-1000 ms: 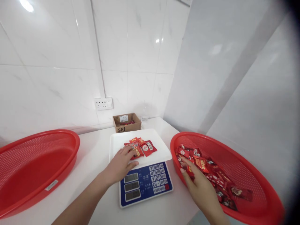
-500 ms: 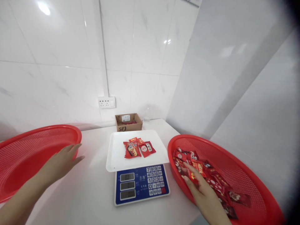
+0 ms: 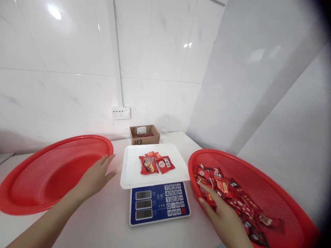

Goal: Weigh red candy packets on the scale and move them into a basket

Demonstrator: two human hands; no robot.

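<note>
White table (image 3: 103, 224): left hand (image 3: 95, 177) spread, now off the packets (image 3: 149, 166); right hand (image 3: 222, 213), grip unclear.

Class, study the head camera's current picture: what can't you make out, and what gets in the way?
Head view, hidden: part of the packet pile, and whether the right hand grips a packet; the hand blocks both.
Head view, cut off: part of the right basket, by the bottom edge.
Head view, too small and faint: exact figures on the scale displays.
Head view, hidden: some of the cardboard box's inside, by its front wall.
</note>
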